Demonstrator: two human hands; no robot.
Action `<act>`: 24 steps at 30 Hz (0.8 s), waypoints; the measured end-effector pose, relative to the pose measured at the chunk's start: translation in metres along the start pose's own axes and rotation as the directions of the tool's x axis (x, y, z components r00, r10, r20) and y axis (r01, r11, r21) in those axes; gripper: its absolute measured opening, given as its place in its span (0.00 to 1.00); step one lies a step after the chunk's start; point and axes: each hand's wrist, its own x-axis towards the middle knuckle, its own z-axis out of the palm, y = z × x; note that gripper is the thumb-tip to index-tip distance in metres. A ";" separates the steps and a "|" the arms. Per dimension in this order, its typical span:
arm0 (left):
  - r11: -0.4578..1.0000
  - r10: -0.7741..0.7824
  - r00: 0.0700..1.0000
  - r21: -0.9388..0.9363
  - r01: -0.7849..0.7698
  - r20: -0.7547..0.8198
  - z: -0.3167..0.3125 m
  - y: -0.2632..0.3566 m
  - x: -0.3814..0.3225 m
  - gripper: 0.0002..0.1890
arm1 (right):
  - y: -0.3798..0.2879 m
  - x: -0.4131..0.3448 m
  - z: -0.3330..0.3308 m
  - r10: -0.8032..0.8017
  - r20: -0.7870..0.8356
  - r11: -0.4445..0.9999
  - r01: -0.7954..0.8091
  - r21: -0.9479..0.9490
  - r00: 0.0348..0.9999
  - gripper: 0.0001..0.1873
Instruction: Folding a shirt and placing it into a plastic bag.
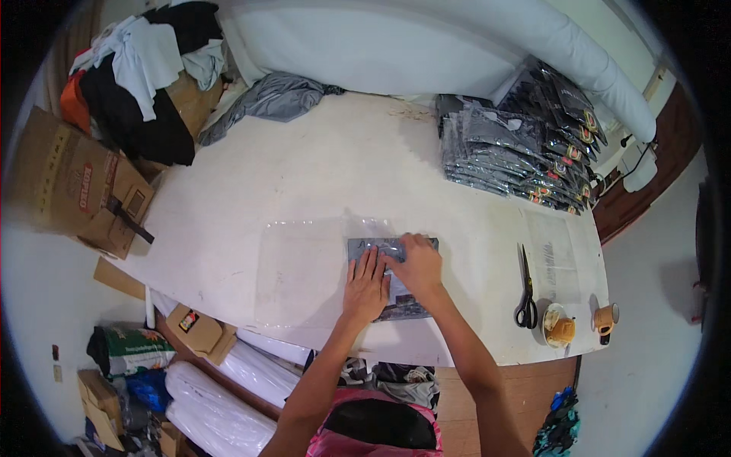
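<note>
A folded grey garment in clear plastic (408, 308) lies flat near the front edge of the white table (320, 154). My left hand (366, 285) rests on its left part with the fingers spread. On its upper right part lies my right hand (420, 263), its fingertips near the far edge; whether they grip the plastic is hard to tell. An empty clear plastic bag (300, 274) lies flat just left of the garment, and part of it reaches behind it.
Stacks of bagged dark garments (502, 148) stand at the back right. Black-handled scissors (526, 308), a clear bag (551, 257), a plate with food (557, 328) and a mug (604, 320) lie to the right. Grey cloth (280, 97) is at the back, a cardboard box (80, 183) at left.
</note>
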 end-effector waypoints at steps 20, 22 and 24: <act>0.998 0.046 0.993 -0.044 -0.051 -0.110 0.007 0.002 -0.001 0.26 | 0.069 0.023 0.035 0.586 0.528 0.322 -0.775 0.544 0.614 0.12; 1.000 0.024 0.996 -0.007 -0.025 -0.082 0.009 0.000 -0.003 0.26 | 0.069 0.019 0.044 0.507 0.372 0.587 -0.628 0.511 0.777 0.13; 1.000 0.021 0.996 0.008 -0.020 -0.085 0.008 -0.001 -0.003 0.26 | 0.053 0.020 0.037 0.196 0.095 0.913 -0.217 0.346 0.976 0.15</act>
